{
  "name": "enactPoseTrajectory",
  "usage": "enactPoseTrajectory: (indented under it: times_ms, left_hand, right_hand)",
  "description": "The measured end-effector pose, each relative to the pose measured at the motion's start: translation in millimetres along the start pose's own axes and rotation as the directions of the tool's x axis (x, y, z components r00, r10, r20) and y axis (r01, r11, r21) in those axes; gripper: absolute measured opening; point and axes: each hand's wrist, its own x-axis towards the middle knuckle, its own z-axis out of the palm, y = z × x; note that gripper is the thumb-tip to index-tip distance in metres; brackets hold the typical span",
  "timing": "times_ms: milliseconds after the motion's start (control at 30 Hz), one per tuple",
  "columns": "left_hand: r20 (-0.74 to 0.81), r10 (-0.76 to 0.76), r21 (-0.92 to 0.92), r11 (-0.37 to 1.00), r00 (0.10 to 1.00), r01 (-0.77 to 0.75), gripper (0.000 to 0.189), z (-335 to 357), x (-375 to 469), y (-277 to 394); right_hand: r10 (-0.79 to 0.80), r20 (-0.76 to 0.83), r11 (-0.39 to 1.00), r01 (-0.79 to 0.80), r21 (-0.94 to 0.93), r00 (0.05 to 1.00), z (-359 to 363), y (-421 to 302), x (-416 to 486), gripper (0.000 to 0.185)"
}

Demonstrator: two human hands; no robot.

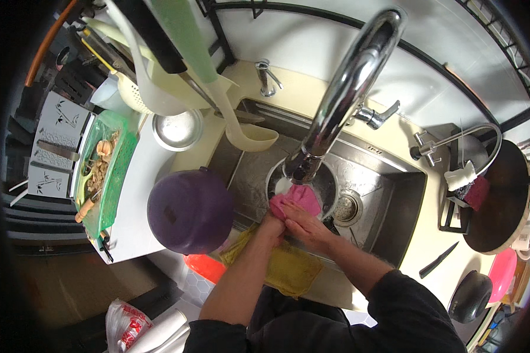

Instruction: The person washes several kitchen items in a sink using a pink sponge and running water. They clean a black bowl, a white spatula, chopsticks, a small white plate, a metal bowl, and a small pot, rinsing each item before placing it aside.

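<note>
Both my hands are together over the steel sink (256, 170), below the mouth of a chrome gooseneck faucet (340, 88). A pink cloth (302, 198) is bunched between them. My right hand (304, 225) lies over the cloth with its fingers stretched out. My left hand (274, 225) grips the cloth from the other side, its fingers mostly hidden by it. Under the cloth stands a round metal bowl (333, 178) with something white in it, partly covered. A yellow cloth (291, 273) drapes over the sink's front edge beneath my forearms.
Left of the sink are an upturned purple pot (190, 212), a metal bowl (177, 128) and a green basket (119, 176). A pale ladle (251, 137) hangs close above the sink. To the right lie a black knife (439, 260), a dark bowl (470, 295) and a large pan (499, 198).
</note>
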Motion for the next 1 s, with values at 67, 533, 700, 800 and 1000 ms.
enactPoseTrajectory:
  times_ms: [67, 533, 700, 800, 1000]
  left_hand:
    - [-0.015, -0.024, -0.007, 1.000, 1.000, 0.024, 0.039, -1, -6, -2]
    - [-0.077, 0.250, -0.094, 0.962, 0.965, -0.257, 0.056, 9, -39, 10]
    - [0.042, 0.232, -0.002, 0.973, 0.972, -0.232, 0.052, -2, -34, 15]
    - [-0.007, 0.084, 0.190, 0.978, 0.996, -0.081, 0.052, -10, -32, 22]
    - [0.093, 0.212, 0.170, 0.959, 0.973, -0.225, 0.051, -1, -37, 3]
  right_hand:
    - [-0.038, 0.104, 0.991, 0.051, -0.121, 0.994, 5, 15, 16, 0.046]
    - [0.085, -0.033, 0.941, -0.092, -0.325, 0.996, 6, 58, 5, 0.056]
    - [0.145, 0.062, 0.986, -0.149, 0.077, 0.988, 19, 15, -11, 0.058]
    - [0.008, 0.095, 1.000, -0.008, 0.002, 0.995, 19, 15, 9, 0.055]
    - [0.092, 0.039, 0.929, -0.071, -0.364, 0.995, 7, 50, 46, 0.055]
